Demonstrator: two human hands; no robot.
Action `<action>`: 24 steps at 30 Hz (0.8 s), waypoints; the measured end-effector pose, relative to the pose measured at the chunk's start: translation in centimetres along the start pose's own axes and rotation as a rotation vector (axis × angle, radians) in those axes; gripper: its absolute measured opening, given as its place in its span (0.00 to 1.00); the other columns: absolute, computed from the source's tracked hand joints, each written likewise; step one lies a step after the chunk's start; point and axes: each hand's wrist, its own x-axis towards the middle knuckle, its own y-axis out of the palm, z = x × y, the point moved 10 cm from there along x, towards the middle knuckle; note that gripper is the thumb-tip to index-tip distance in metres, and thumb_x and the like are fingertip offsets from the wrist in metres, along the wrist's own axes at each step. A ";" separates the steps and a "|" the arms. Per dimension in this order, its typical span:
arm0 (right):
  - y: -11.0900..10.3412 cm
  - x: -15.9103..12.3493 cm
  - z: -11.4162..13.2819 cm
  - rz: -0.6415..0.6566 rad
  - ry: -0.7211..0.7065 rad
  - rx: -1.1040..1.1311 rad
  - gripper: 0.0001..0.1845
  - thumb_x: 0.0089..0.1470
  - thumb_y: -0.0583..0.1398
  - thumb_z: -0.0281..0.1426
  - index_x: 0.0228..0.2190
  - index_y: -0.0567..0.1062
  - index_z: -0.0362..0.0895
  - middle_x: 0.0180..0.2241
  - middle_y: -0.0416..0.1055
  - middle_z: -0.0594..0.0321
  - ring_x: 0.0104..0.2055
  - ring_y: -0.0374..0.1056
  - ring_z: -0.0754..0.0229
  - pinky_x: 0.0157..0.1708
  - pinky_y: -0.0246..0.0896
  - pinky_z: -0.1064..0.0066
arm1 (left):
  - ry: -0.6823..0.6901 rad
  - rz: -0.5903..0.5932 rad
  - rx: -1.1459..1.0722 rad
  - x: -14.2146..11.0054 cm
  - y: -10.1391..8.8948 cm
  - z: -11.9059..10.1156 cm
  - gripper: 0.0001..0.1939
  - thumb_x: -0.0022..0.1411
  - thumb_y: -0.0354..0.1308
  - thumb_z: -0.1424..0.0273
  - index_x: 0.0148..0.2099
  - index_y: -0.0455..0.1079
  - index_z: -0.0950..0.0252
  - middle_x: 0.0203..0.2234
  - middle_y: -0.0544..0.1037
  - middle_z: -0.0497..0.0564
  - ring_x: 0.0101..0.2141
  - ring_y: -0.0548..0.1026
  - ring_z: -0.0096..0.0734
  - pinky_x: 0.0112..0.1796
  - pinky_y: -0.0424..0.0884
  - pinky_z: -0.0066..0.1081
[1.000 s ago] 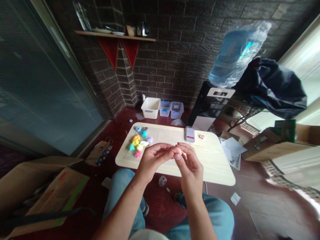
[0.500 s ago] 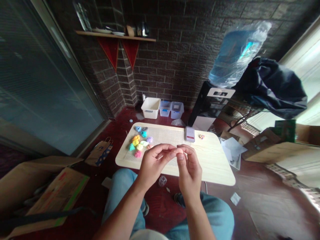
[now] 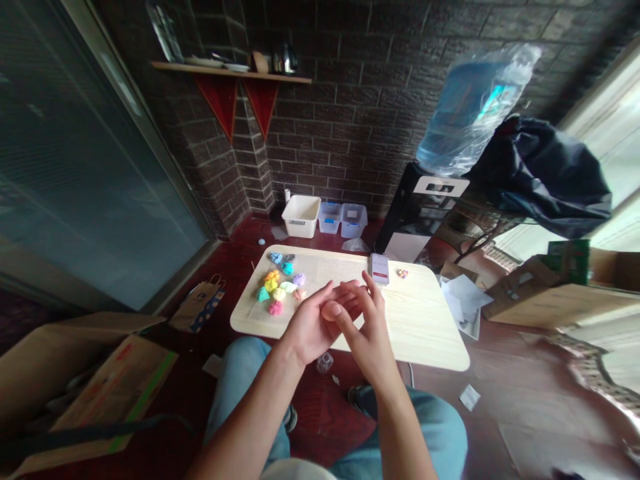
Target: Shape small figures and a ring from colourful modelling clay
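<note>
My left hand [image 3: 316, 328] is turned palm up over the near side of the table, its fingers loosely cupped. On it rests a small peach-coloured lump of modelling clay [image 3: 330, 311], partly hidden. My right hand [image 3: 369, 328] reaches across from the right with its fingers spread, the thumb touching or nearly touching the lump. Left of my hands lie several soft clay lumps, among them a pink one [image 3: 275, 307], a green one [image 3: 263, 294], an orange one [image 3: 273, 275] and a purple one [image 3: 299, 279].
The pale table [image 3: 425, 333] holds a phone [image 3: 379, 269] and a small multicoloured clay cluster [image 3: 403, 273]. Behind it are a white bin [image 3: 301, 217], clear boxes [image 3: 353, 220] and a water dispenser [image 3: 415, 213]. Cardboard boxes [image 3: 110, 393] flank both sides; a plastic cup [image 3: 325, 363] lies below.
Both hands pinched the clay between their fingertips before. Now my left hand has rolled palm up with the lump on it, and my right hand has shifted left, fingers spreading.
</note>
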 end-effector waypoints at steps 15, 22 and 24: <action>2.6 3.9 3.2 0.182 -0.262 -0.043 0.28 0.68 0.39 0.39 0.43 0.77 0.50 0.48 0.76 0.64 0.62 0.60 0.56 0.67 0.24 0.50 | 0.011 0.144 -0.077 -0.7 2.6 0.9 0.30 0.69 0.43 0.52 0.63 0.62 0.66 0.56 0.73 0.59 0.59 0.66 0.42 0.58 0.59 0.38; 2.5 3.3 2.5 0.096 -0.254 -0.034 0.30 0.68 0.41 0.39 0.19 0.69 0.47 0.22 0.67 0.63 0.30 0.63 0.58 0.48 0.56 0.58 | 0.018 0.140 -0.081 -1.0 2.5 0.9 0.33 0.67 0.40 0.48 0.64 0.61 0.63 0.58 0.71 0.57 0.61 0.64 0.42 0.60 0.56 0.38; 2.5 3.2 2.3 0.077 -0.256 -0.053 0.29 0.68 0.41 0.38 0.18 0.65 0.46 0.21 0.64 0.63 0.28 0.60 0.59 0.41 0.56 0.61 | -0.001 0.148 -0.092 -1.1 2.5 1.1 0.34 0.67 0.40 0.47 0.65 0.60 0.64 0.58 0.70 0.58 0.61 0.63 0.42 0.61 0.55 0.38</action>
